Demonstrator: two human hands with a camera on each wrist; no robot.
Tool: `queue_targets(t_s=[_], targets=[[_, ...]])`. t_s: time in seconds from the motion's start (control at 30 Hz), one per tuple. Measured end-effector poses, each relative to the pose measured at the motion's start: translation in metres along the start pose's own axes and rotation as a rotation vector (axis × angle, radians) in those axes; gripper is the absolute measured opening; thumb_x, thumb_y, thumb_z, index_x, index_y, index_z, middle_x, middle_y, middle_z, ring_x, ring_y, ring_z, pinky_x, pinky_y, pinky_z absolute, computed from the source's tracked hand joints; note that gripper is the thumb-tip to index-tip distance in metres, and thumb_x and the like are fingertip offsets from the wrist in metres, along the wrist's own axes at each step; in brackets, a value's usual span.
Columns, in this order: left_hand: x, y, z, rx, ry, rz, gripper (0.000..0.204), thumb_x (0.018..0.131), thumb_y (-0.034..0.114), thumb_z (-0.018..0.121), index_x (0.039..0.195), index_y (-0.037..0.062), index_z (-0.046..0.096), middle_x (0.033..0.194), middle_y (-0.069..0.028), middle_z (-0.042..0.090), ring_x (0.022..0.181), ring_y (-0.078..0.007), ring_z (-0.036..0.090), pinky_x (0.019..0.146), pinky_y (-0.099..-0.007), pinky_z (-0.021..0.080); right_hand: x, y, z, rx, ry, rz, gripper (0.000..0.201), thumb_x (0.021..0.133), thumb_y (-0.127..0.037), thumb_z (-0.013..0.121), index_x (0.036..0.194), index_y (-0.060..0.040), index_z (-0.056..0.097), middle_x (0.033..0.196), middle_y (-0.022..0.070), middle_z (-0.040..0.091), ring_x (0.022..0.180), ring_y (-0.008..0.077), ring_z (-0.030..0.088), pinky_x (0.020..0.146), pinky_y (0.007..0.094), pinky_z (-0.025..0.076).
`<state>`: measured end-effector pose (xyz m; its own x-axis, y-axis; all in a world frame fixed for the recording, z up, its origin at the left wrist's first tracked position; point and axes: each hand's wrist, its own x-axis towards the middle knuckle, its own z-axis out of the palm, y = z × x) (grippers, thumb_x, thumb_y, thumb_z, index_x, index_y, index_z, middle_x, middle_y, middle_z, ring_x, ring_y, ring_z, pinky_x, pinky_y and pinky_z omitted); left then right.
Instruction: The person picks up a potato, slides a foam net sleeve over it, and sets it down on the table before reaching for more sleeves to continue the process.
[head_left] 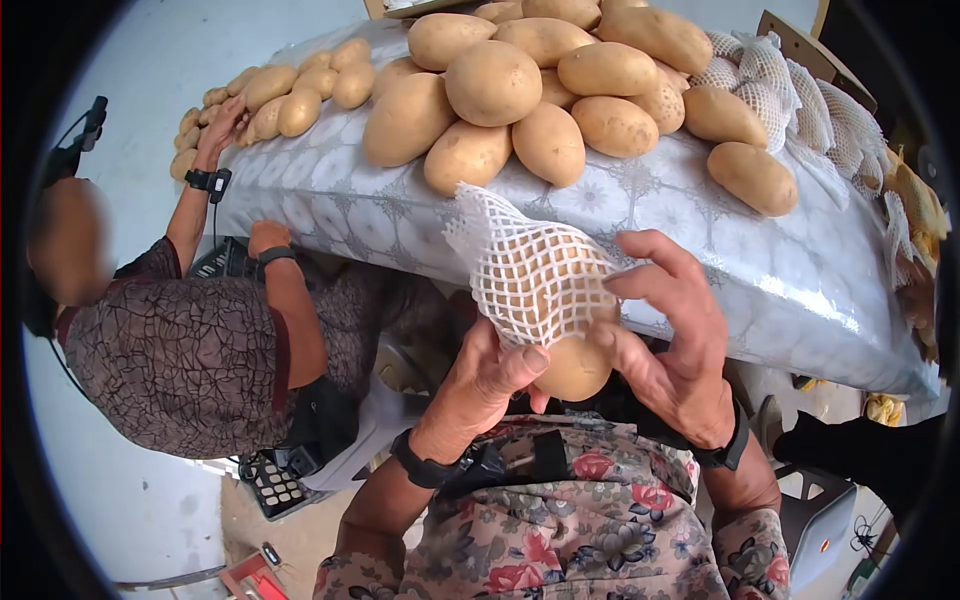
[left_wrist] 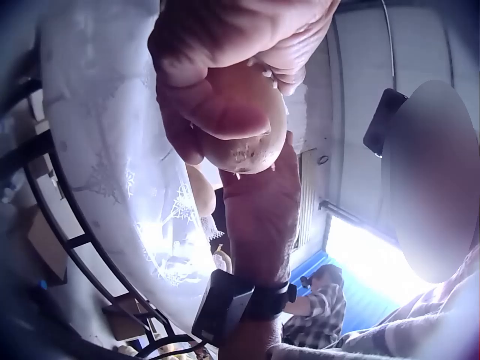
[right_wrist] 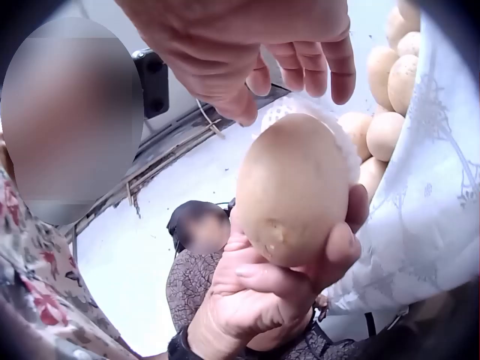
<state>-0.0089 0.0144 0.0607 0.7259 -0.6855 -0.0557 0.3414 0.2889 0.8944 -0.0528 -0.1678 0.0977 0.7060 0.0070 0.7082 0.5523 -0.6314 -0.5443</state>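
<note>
A large potato [head_left: 575, 370] sits partly inside a white foam net sleeve [head_left: 540, 275], its lower end bare toward the person's body. My left hand [head_left: 478, 385] grips the potato from below and the side; in the right wrist view its fingers [right_wrist: 341, 247] curl round the bare end. At the other side, my right hand [head_left: 680, 350] hovers beside the net with fingers spread and bent. The right wrist view shows that hand's fingertips apart from the potato [right_wrist: 296, 187], above its netted end. In the left wrist view, left-hand fingers cross the potato [left_wrist: 251, 154].
A heap of large potatoes [head_left: 495, 85] lies on the table with a patterned plastic cover [head_left: 330, 195]. Netted potatoes [head_left: 765, 85] are piled at right, smaller potatoes [head_left: 300, 110] at left. Another person [head_left: 180, 360] sits at the left, one hand on those potatoes.
</note>
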Motion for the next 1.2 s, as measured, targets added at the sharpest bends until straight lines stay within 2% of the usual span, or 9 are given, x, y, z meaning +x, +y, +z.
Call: queue_targets(t_s=[0.17,0.27,0.37,0.47,0.57,0.67,0.8,1.03,1.2], targets=[[0.005,-0.019,-0.01,-0.044,0.041,0.048,0.075,0.07,0.037,0.073,0.127,0.0018,0.039,0.11,-0.0053,0.054,0.092,-0.0101,0.056,0.059,-0.021,0.05,-0.001,0.007,-0.004,-0.091,-0.075,-0.06,0.021,0.071,0.0,0.067,0.09,-0.0046,0.058,0.084,0.0098,0.06,0.073,0.0278,0.058,0.066,0.0348,0.047],[0.003,-0.017,-0.009,-0.069,0.078,0.103,0.075,0.071,0.033,0.073,0.128,-0.0006,0.036,0.114,-0.0069,0.053,0.103,-0.0131,0.054,0.085,-0.0277,0.048,-0.021,-0.004,-0.004,0.093,-0.168,0.081,0.017,0.075,0.001,0.066,0.088,-0.0052,0.057,0.077,0.009,0.06,0.066,0.0266,0.058,0.06,0.0326,0.047],[-0.003,-0.022,-0.017,-0.021,0.058,0.116,0.075,0.072,0.031,0.072,0.129,-0.0005,0.034,0.117,-0.0079,0.052,0.107,-0.0145,0.052,0.093,-0.0307,0.043,-0.042,-0.009,-0.009,0.319,-0.326,0.202,0.009,0.083,-0.006,0.064,0.087,-0.0035,0.057,0.076,0.007,0.059,0.065,0.0165,0.058,0.06,0.0276,0.047],[-0.007,-0.018,-0.009,0.031,0.041,0.126,0.073,0.072,0.025,0.07,0.129,-0.0001,0.034,0.118,-0.0081,0.051,0.107,-0.0149,0.052,0.093,-0.0309,0.043,-0.061,-0.004,-0.019,0.639,-0.07,0.543,0.019,0.088,-0.015,0.061,0.097,0.0004,0.053,0.083,0.001,0.057,0.077,0.0066,0.052,0.069,0.0219,0.043],[-0.006,-0.022,-0.006,0.149,0.031,0.136,0.071,0.071,0.021,0.07,0.129,-0.0004,0.034,0.116,-0.0076,0.051,0.107,-0.0145,0.05,0.093,-0.0305,0.041,-0.051,0.003,-0.025,0.584,0.09,0.544,0.058,0.08,-0.028,0.07,0.123,0.0009,0.043,0.109,0.0105,0.054,0.094,0.0143,0.054,0.083,0.0273,0.045],[0.001,-0.029,0.004,0.304,0.047,0.198,0.07,0.071,0.018,0.069,0.128,-0.0013,0.034,0.115,-0.0076,0.05,0.107,-0.0139,0.048,0.093,-0.0298,0.04,-0.048,0.015,-0.012,0.635,-0.329,0.578,0.099,0.066,-0.039,0.08,0.138,-0.0002,0.024,0.121,0.0142,0.049,0.117,0.0225,0.046,0.094,0.0361,0.042],[0.002,-0.039,0.015,0.329,0.043,0.342,0.075,0.073,0.021,0.072,0.13,-0.002,0.029,0.117,-0.0102,0.048,0.107,-0.0154,0.048,0.094,-0.0299,0.04,-0.065,0.013,-0.007,0.968,-0.326,0.761,0.09,0.071,-0.036,0.077,0.135,0.0019,0.026,0.122,0.0119,0.049,0.114,0.0181,0.047,0.096,0.0331,0.04],[-0.004,-0.043,0.039,0.223,0.188,0.477,0.076,0.081,0.015,0.068,0.134,-0.0025,0.017,0.118,-0.0166,0.05,0.102,-0.0171,0.052,0.087,-0.0277,0.044,-0.091,0.025,-0.011,0.883,-0.026,0.606,0.081,0.075,-0.03,0.075,0.132,0.0033,0.028,0.123,0.0129,0.05,0.114,0.0178,0.048,0.097,0.0344,0.039],[0.001,-0.041,0.043,0.257,0.188,0.442,0.051,0.085,0.006,0.06,0.125,-0.0042,0.032,0.1,-0.0116,0.059,0.09,-0.0106,0.055,0.083,-0.025,0.044,-0.097,0.028,-0.018,0.817,0.005,0.539,0.082,0.074,-0.027,0.076,0.133,0.0025,0.027,0.124,0.0125,0.049,0.115,0.0181,0.048,0.098,0.0346,0.038]])
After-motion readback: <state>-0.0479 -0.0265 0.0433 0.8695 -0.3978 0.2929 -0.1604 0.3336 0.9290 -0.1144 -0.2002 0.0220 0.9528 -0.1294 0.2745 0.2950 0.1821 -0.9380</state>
